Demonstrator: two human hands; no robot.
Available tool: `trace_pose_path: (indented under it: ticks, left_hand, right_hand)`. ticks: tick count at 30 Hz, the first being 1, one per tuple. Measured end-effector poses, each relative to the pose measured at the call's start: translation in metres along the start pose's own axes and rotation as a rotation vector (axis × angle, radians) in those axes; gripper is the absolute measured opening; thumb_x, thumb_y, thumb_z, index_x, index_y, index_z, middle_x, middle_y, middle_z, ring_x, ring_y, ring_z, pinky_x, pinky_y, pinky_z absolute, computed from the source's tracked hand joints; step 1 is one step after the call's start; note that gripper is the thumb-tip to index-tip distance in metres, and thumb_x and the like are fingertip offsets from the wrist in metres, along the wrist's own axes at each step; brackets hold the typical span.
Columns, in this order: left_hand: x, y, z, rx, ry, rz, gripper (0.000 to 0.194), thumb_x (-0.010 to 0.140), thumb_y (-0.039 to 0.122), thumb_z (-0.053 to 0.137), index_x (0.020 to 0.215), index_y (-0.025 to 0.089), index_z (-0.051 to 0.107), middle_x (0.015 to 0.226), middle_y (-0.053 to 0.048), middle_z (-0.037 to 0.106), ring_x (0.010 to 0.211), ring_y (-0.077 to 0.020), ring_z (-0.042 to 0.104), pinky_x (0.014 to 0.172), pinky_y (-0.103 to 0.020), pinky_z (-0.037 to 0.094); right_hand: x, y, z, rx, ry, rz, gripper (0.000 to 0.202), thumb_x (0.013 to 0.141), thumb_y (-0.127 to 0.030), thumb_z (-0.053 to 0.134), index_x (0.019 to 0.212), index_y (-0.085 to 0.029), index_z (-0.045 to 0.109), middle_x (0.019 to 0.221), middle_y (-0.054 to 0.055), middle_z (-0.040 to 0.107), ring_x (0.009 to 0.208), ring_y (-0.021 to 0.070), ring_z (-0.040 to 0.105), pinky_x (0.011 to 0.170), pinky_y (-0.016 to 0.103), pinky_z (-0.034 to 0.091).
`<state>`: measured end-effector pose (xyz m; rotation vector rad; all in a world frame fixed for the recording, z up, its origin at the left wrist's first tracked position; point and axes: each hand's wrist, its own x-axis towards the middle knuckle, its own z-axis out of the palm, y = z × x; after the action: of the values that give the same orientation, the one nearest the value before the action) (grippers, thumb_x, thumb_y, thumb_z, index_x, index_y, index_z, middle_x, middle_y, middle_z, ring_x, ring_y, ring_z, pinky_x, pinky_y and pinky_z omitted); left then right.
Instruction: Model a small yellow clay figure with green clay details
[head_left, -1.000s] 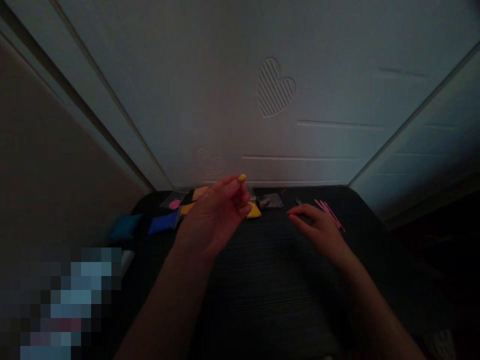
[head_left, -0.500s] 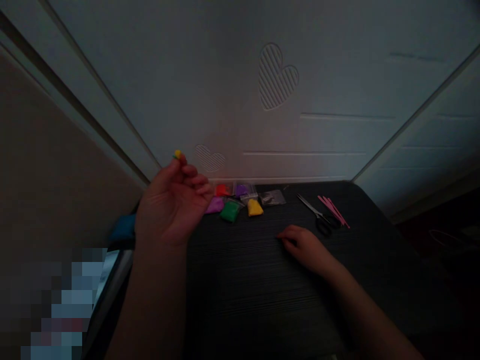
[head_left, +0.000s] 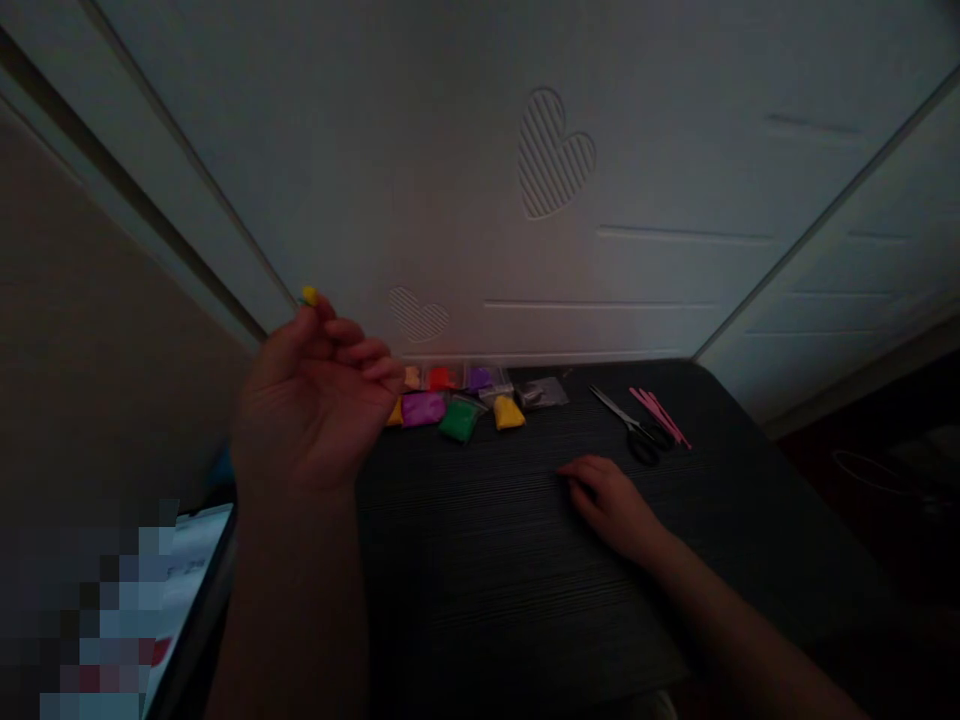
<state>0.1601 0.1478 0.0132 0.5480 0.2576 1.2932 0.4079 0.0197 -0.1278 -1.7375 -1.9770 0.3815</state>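
My left hand (head_left: pixel 311 400) is raised palm up at the left, above the table. Between its thumb and index fingertip it pinches a small yellow and green piece of modelling clay (head_left: pixel 310 296); the other fingers are loosely curled. My right hand (head_left: pixel 611 500) rests on the dark table (head_left: pixel 480 560) with its fingers pointing left and a gap showing by the thumb. Nothing visible is in it. Closest to it are the scissors (head_left: pixel 631 424) with black handles and a yellow clay packet (head_left: pixel 508 412).
Along the white panel lie clay packets: green (head_left: pixel 459 420), purple-pink (head_left: pixel 424 408), red (head_left: pixel 441 378), violet (head_left: pixel 481 378). A clear bag (head_left: pixel 544 393) lies beside them. Several pink sticks (head_left: pixel 660 417) are at the right. A lit screen (head_left: pixel 187 570) stands at lower left.
My left hand has moved left with the clay piece, so more packets show behind it. My right hand has stayed nearly in place. The view has shifted slightly.
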Motion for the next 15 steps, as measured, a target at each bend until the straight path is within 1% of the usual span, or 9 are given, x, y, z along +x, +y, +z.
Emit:
trace_pose_path:
  ticks: [7,15]
  left_hand:
    - [-0.001,0.009,-0.004,-0.011,-0.022,0.039,0.010,0.075,0.018,0.052,0.085,0.019,0.055,0.062,0.003,0.055,0.053,-0.0081,0.045,0.048,-0.022,0.034]
    - [-0.004,0.028,-0.014,0.001,-0.068,0.119,0.009,0.076,0.022,0.051,0.085,0.020,0.052,0.063,0.006,0.054,0.054,-0.0071,0.046,0.050,-0.022,0.037]
  right_hand:
    - [-0.002,-0.001,0.006,-0.078,0.039,-0.012,0.029,0.078,-0.010,0.045,0.103,-0.019,0.056,0.096,0.005,0.059,0.092,0.0173,0.050,0.085,0.033,0.037]
    - [-0.005,-0.002,0.010,-0.127,0.052,-0.011,0.031,0.077,-0.011,0.046,0.104,-0.020,0.057,0.096,0.006,0.058,0.091,0.0186,0.049,0.084,0.035,0.037]
